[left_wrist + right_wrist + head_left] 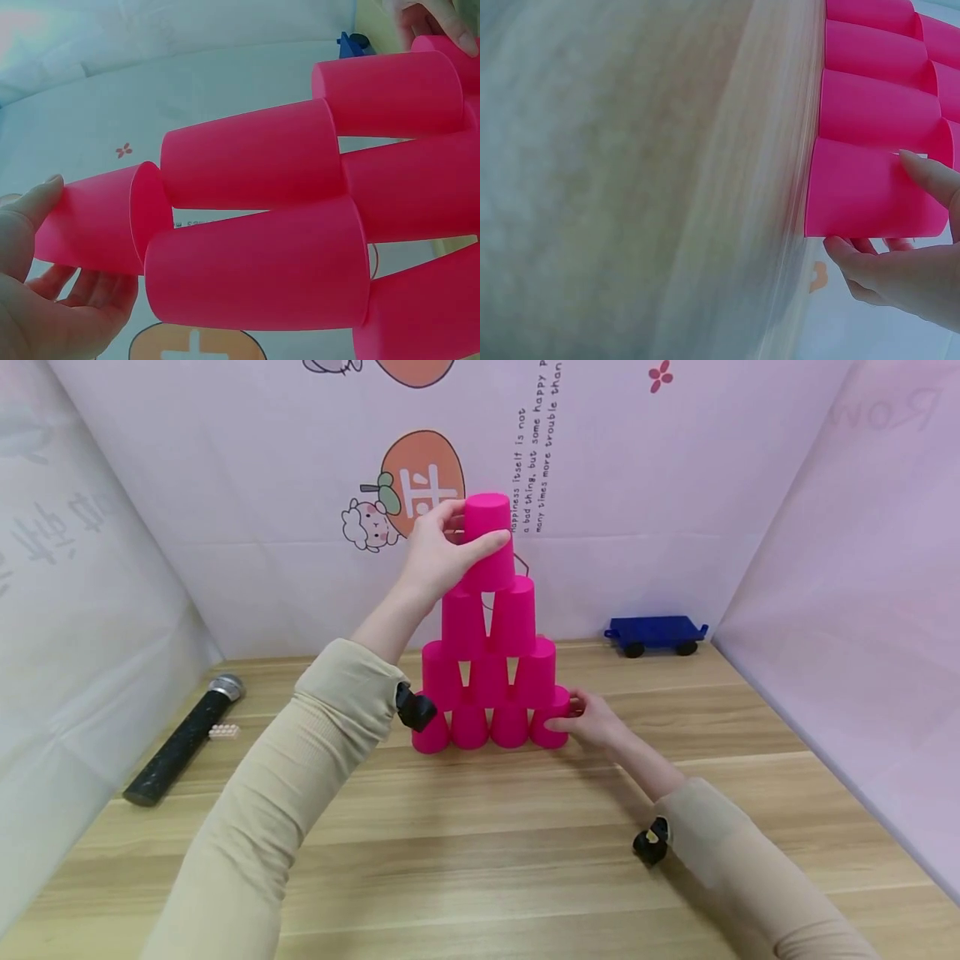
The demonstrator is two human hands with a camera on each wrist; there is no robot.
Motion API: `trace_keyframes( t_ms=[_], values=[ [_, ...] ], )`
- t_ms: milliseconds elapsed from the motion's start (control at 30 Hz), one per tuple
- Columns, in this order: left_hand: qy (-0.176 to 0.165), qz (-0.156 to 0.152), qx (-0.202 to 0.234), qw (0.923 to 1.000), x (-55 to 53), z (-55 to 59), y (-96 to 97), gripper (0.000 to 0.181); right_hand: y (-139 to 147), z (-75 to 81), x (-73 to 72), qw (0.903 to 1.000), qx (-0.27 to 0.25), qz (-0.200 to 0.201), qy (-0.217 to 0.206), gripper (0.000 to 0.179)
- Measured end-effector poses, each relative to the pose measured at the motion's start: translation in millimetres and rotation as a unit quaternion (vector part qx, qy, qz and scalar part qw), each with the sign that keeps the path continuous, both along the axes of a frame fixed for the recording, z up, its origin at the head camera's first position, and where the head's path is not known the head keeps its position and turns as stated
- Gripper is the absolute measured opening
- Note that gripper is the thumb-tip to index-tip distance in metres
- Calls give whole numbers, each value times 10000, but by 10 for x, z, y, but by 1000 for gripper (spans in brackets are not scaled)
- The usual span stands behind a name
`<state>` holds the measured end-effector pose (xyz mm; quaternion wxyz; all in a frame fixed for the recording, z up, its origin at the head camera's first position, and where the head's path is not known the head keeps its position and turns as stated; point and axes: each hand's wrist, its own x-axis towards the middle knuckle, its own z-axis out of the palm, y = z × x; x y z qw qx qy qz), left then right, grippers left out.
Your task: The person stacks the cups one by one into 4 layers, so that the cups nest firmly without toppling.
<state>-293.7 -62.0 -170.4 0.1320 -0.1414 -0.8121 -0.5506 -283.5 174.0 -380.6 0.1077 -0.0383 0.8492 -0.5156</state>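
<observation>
Pink plastic cups, mouths down, form a pyramid of tiers in the middle of the table. My left hand (pixel 438 552) grips the top cup (pixel 487 514), thumb on its near side and fingers behind. In the left wrist view, the rim of that top cup (pixel 94 221) meets the bases of the two cups below, such as this upper-tier cup (pixel 259 266). Low on the right, my right hand (pixel 596 722) holds the end cup (pixel 553 722) of the bottom row. The right wrist view shows its thumb and fingers on opposite sides of the bottom cup (pixel 870 191).
A black microphone (pixel 183 739) lies on the left of the wooden table (pixel 450 860), beside a small pale pink studded piece (pixel 224 732). At the back right stands a blue toy wagon (pixel 655 632). White printed sheets (pixel 637 485) wall the back and sides.
</observation>
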Motion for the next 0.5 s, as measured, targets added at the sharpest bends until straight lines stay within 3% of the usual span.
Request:
trace_keyframes(
  t_ms=[500],
  values=[
    [32,1,-132,9999,-44,-64,22,61,15,1,-10,9999,42,20,105,62]
  ],
)
